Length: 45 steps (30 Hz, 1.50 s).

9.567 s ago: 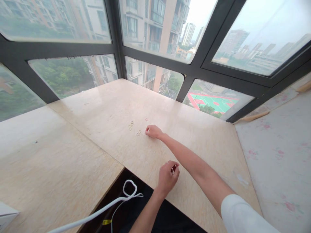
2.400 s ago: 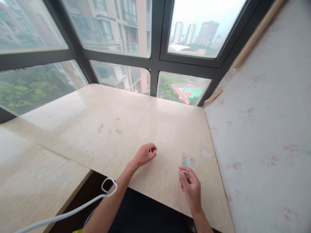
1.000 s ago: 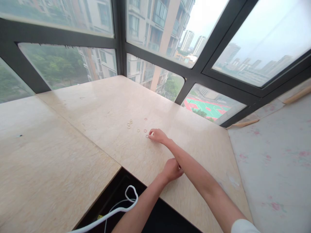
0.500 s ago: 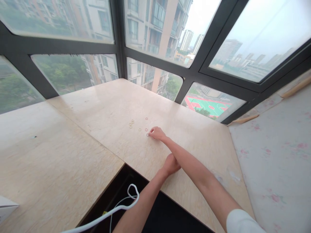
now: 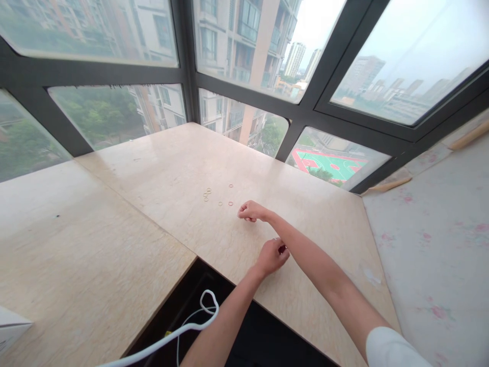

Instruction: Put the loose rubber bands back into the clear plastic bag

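Observation:
My right hand (image 5: 252,210) is just above the countertop, thumb and fingers pinched together. A small dark ring, apparently a rubber band, has left the countertop at its fingertips; the fingers hide it now. To the left lie a red rubber band (image 5: 231,202), another reddish band (image 5: 231,184) farther back and a yellowish band (image 5: 220,202). Several yellowish bands (image 5: 206,195) lie grouped farther left. My left hand (image 5: 272,256) rests nearer me, beside and partly under my right forearm. Its fingers are curled, and their contents cannot be made out.
The pale marble-patterned countertop (image 5: 153,178) runs to dark-framed windows (image 5: 244,84). A white cable (image 5: 164,336) crosses a dark opening (image 5: 202,278) at the front edge. A white box (image 5: 13,326) stands at the lower left. A flowered wall (image 5: 428,265) borders the right side.
My right hand has drawn back slightly to the right, and the dark rubber band at its fingertips has gone from the countertop. My left hand's curled fingers show more beside the right forearm.

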Tool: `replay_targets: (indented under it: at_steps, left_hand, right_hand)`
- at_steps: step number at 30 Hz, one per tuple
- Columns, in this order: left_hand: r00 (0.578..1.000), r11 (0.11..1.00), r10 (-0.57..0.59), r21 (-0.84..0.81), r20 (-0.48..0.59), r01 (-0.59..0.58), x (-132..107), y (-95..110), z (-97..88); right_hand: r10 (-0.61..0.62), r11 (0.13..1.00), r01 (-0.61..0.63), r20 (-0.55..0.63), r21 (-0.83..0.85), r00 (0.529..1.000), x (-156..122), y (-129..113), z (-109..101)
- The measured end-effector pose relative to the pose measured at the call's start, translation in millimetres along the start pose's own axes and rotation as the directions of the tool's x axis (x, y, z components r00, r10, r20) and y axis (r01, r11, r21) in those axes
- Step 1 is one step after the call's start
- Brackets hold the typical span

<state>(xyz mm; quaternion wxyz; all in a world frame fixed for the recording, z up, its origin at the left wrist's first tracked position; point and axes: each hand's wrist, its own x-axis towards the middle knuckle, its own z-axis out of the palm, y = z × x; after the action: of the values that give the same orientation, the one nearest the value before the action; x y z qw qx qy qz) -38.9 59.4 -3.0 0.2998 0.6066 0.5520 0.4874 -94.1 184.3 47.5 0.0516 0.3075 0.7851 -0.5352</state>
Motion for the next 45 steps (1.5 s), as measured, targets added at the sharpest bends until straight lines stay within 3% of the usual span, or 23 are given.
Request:
replay_targets:
  at_steps: [9,14,18,26,30,33,36,39,45]
  left_hand:
    - [0.999,0.998,-0.040,-0.051,-0.029,0.039,1.9,-3.6,0.9]
    - [0.998,0.996,-0.050,-0.076,-0.038,0.047,4.0,-4.1,-0.7]
    - [0.995,0.995,-0.065,-0.086,-0.072,0.059,6.2,-3.2,-3.6]
    - [0.997,0.996,-0.065,-0.067,-0.038,0.062,3.8,-4.9,-7.2]
    - [0.995,0.993,-0.095,-0.076,-0.044,0.091,5.0,-4.4,-8.1]
    - [0.994,0.991,-0.106,-0.086,-0.041,0.102,5.5,-3.6,-8.7]
    - [0.992,0.989,-0.117,-0.090,-0.037,0.113,5.3,-2.0,-9.3]
    - [0.992,0.990,-0.118,-0.083,-0.033,0.115,4.8,0.6,-10.2]
    - [0.994,0.993,-0.106,-0.059,-0.040,0.104,4.2,3.5,-11.2]
  right_hand:
    - [-0.114,0.885,0.142,-0.091,0.443,0.989,-80.4,6.4,-15.8]
    - [-0.100,0.793,0.203,-0.205,0.574,0.974,-137.4,28.6,-23.4]
    - [-0.052,0.719,0.284,-0.359,0.634,0.932,-189.5,54.4,-23.5]
    - [0.169,0.628,0.406,-0.625,0.664,0.762,-280.1,106.7,-12.7]
    - [0.254,0.655,0.434,-0.721,0.619,0.645,-311.2,129.2,-9.3]
    - [0.334,0.751,0.355,-0.784,0.556,0.523,-325.6,149.1,-5.9]
    - [0.374,0.867,0.160,-0.829,0.471,0.415,-332.2,166.5,-2.0]
    - [0.375,0.912,0.021,-0.852,0.410,0.366,-334.2,176.2,0.4]
    - [0.338,0.940,-0.074,-0.893,0.332,0.298,-334.1,180.6,-2.7]
